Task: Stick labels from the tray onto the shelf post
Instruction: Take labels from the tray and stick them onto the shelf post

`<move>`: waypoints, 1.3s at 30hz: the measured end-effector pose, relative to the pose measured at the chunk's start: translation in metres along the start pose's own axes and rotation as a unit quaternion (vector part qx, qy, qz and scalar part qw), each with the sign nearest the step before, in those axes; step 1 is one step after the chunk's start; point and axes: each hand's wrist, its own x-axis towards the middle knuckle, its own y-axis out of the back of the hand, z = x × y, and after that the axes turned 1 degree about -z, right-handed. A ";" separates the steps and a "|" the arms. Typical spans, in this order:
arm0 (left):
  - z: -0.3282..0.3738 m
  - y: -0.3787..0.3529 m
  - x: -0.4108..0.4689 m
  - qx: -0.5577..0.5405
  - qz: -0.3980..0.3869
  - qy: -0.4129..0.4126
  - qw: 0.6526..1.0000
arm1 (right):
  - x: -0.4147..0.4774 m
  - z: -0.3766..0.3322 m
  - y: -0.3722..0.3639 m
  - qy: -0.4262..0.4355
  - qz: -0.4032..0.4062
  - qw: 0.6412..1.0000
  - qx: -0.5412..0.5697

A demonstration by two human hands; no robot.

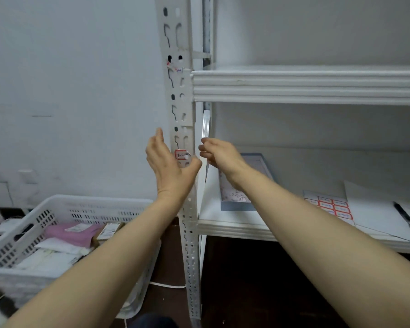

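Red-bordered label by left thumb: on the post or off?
On: label lies flat on the shelf post, left hand thumb beside it.

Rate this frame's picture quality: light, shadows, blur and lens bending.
Head view: soft, even light, with no hard shadows or glare. Head view: the wide lens bows the shelf post and the shelf beam. Head view: the writing on the red-bordered label is too soft to read surely, and the fingers of the right hand look slightly smeared.
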 end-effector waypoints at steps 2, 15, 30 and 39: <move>-0.006 0.006 0.007 -0.002 -0.069 0.056 0.996 | 0.002 -0.008 -0.006 -0.007 0.003 0.999 0.046; -0.021 0.012 0.036 -0.007 -0.151 0.024 0.988 | 0.022 -0.009 -0.022 0.077 -0.015 0.995 0.059; -0.020 0.012 0.034 0.017 -0.142 0.000 0.990 | 0.024 -0.004 -0.026 0.108 -0.001 0.993 0.046; -0.023 0.014 0.035 -0.005 -0.150 -0.007 0.989 | 0.025 -0.003 -0.025 0.109 0.000 0.993 0.044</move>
